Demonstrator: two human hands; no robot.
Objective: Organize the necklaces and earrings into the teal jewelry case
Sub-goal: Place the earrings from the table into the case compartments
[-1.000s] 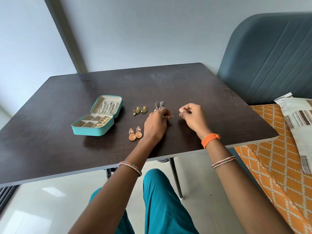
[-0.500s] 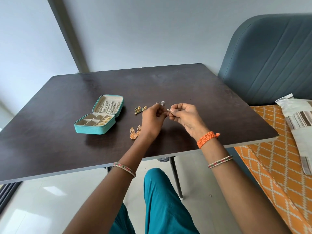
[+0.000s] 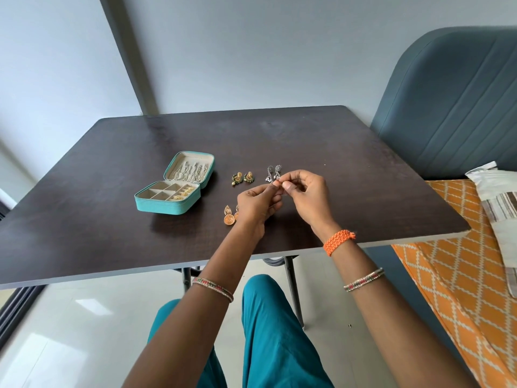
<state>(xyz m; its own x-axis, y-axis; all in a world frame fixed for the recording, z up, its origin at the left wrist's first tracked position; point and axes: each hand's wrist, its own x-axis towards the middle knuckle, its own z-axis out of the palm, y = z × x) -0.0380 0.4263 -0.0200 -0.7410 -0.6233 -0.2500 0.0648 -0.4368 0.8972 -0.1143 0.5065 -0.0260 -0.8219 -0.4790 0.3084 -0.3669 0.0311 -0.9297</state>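
Note:
The teal jewelry case [image 3: 161,204] lies open on the dark table [image 3: 112,219], left of centre; necklaces hang in its lid and gold pieces fill some compartments. My left hand [image 3: 258,204] and my right hand [image 3: 306,196] meet above the table, their fingertips pinched together on a small earring [image 3: 280,186], mostly hidden by the fingers. A silver earring pair [image 3: 272,173] lies just beyond the fingertips. A green-gold earring pair [image 3: 242,178] sits between it and the case. An orange-gold earring pair [image 3: 230,216] lies beside my left hand, one partly hidden.
A grey-blue padded headboard [image 3: 453,107] stands right of the table. An orange patterned bedsheet [image 3: 461,275] and a striped pillow [image 3: 503,208] lie at the right edge. My teal-clad legs [image 3: 268,331] are under the table's near edge. A wall stands behind.
My hands, a little apart a second ago, have come together with fingertips touching on the small earring. The view has shifted slightly; the case and the other earrings have stayed put.

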